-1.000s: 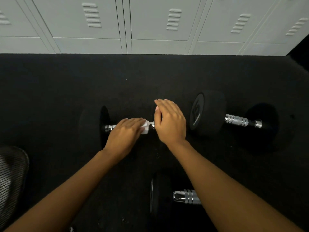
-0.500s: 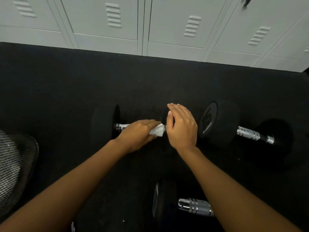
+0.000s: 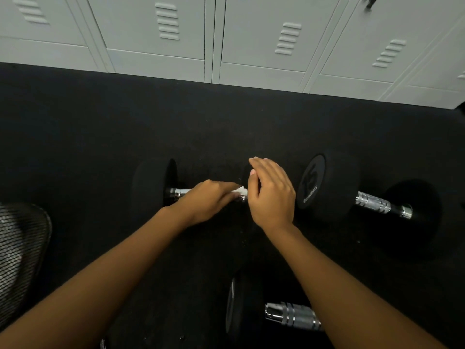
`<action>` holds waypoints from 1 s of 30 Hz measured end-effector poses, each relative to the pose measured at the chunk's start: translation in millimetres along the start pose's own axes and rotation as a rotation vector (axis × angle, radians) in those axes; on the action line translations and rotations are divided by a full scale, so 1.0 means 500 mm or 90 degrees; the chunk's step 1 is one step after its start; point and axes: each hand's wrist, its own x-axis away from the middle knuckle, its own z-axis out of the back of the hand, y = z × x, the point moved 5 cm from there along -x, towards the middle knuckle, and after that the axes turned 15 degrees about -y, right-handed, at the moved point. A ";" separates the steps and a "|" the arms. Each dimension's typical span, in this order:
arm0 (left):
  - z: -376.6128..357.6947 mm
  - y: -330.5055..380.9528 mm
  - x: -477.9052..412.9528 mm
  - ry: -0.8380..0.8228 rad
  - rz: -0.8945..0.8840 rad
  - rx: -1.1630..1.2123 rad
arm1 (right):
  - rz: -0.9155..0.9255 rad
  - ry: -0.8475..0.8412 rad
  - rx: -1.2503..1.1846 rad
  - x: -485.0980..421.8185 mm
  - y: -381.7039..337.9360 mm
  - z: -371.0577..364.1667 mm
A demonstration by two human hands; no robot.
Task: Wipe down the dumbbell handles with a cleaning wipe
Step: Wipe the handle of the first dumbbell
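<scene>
A black dumbbell lies on the floor; its chrome handle (image 3: 179, 193) shows beside its left weight head (image 3: 151, 185). My left hand (image 3: 208, 201) grips a white cleaning wipe (image 3: 240, 190) around that handle. My right hand (image 3: 270, 193) rests flat with straight fingers on the dumbbell's right weight head, which it mostly hides. A second dumbbell lies to the right, its chrome handle (image 3: 375, 204) bare beside a black head (image 3: 327, 187). A third dumbbell's handle (image 3: 289, 316) shows near the bottom, partly behind my right forearm.
Grey metal lockers (image 3: 251, 41) run along the far edge of the black rubber floor (image 3: 100, 137). A black mesh chair (image 3: 20, 258) stands at the left edge.
My left hand has slid the wipe rightward along the handle, toward my right hand. The camera has tilted, so everything sits lower and further right in view.
</scene>
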 end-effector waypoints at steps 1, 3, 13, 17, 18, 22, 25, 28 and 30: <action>0.001 -0.004 0.007 -0.003 -0.010 -0.009 | -0.002 -0.002 -0.001 -0.001 0.001 0.000; 0.007 -0.013 0.011 -0.015 0.022 -0.003 | -0.006 -0.007 -0.002 -0.004 0.002 -0.002; 0.000 0.013 -0.013 0.002 0.049 0.004 | -0.004 -0.010 -0.002 -0.003 0.002 -0.002; 0.013 0.010 -0.013 -0.003 0.111 0.018 | -0.003 -0.005 -0.001 -0.003 0.002 -0.003; 0.014 0.008 -0.025 -0.012 0.140 0.043 | -0.003 -0.006 0.002 -0.004 0.003 -0.004; 0.009 -0.002 -0.072 -0.063 0.223 0.117 | 0.001 -0.005 0.014 -0.001 0.002 -0.005; 0.003 -0.001 -0.081 -0.076 0.240 0.116 | -0.002 -0.007 0.016 -0.001 0.002 -0.005; -0.001 0.004 -0.066 -0.046 0.231 0.083 | -0.004 -0.009 0.016 -0.001 0.002 -0.004; -0.001 0.007 -0.055 -0.033 0.215 0.070 | -0.002 -0.010 0.014 -0.001 0.003 -0.004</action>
